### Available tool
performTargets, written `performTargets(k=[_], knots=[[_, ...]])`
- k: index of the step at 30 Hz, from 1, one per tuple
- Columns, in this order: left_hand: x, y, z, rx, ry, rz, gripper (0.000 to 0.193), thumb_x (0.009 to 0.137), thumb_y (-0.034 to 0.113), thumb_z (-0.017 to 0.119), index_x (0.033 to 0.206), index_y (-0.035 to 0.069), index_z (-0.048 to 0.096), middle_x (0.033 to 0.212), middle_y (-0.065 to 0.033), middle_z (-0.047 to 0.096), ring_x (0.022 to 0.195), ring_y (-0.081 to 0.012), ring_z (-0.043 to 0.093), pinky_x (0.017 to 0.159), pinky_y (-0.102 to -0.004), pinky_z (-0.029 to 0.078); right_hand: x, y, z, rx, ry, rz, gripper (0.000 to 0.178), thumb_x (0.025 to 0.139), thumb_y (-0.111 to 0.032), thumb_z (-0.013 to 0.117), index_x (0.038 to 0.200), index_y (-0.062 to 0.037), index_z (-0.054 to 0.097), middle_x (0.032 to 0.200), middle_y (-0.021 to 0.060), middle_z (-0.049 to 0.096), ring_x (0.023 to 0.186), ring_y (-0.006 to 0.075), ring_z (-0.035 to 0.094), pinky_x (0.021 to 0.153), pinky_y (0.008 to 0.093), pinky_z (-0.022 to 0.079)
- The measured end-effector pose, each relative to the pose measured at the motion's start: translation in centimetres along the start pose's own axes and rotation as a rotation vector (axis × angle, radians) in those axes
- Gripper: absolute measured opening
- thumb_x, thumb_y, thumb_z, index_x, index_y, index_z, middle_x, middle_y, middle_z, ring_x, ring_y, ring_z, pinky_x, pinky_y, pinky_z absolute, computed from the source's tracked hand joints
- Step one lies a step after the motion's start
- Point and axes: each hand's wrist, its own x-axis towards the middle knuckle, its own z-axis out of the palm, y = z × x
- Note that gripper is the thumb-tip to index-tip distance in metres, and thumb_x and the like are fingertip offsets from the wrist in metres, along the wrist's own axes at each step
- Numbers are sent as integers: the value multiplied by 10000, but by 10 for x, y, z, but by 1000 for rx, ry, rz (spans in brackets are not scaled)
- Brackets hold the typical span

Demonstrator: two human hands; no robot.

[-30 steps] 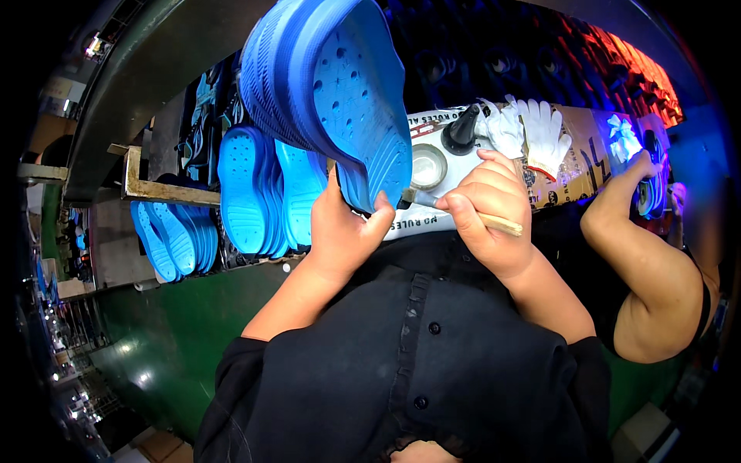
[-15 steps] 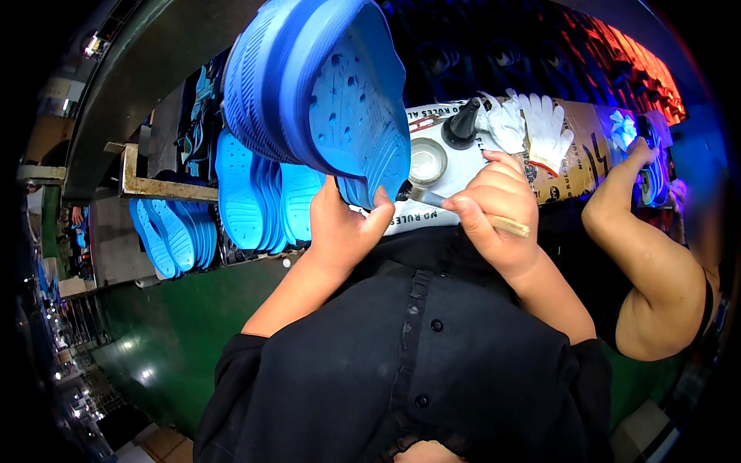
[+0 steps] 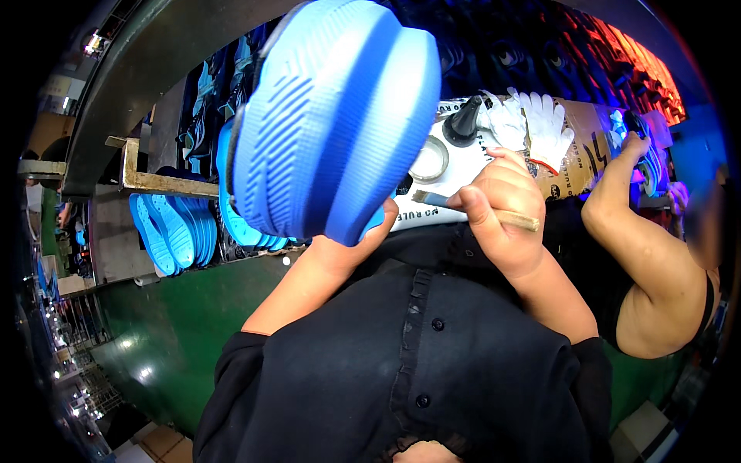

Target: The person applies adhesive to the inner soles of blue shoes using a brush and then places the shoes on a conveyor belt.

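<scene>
My left hand [image 3: 349,252] is closed on a large blue shoe sole [image 3: 332,131], raised close to the camera. The ribbed, zigzag-grooved side of the sole faces me. It hides most of my left fingers; the thumb shows at its lower right edge. In my right hand [image 3: 505,212] is a flat paintbrush [image 3: 519,221] with a pale wooden handle, pinched between thumb and fingers. Its bristles point left, a little apart from the sole. Just beyond the brush stands a round, shallow dish [image 3: 431,160], partly covered by the sole.
Stacked light-blue soles [image 3: 174,228] stand at the left, by a worn metal bracket [image 3: 166,185]. Beyond the dish are a black cone-shaped object [image 3: 463,123], white gloves [image 3: 548,127] and cardboard [image 3: 579,147]. A co-worker's bare arm [image 3: 644,247] reaches in at the right.
The sole has turned, so its ribbed side shows instead of its dotted inner face. My right hand has drawn the brush slightly right, away from the sole's edge.
</scene>
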Motion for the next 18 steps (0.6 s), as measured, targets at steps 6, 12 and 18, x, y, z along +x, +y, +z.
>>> performTargets(k=[6,12,18], knots=[[-5,3,0,55,-30,-59,287,717,-20,664,994,-16,590,905,-100,631,778,-192,619,691,-287,496,6,-4,10,7,39,-90,160,734,-150,713,611,-94,628,578,13,515,591,214,511,838,383,395],[-8,-4,-1,107,-35,-102,253,713,-18,677,956,-19,606,892,-96,639,775,-189,620,694,-294,498,-1,-10,-1,-117,48,-150,122,703,-121,711,618,-95,628,586,18,532,586,207,509,851,387,396],[34,20,-23,-311,111,-466,465,746,56,666,1159,-45,477,992,-149,610,804,-254,627,749,-342,500,-21,14,-29,-91,186,10,199,818,-84,587,625,-68,631,621,44,597,615,231,539,867,395,411]])
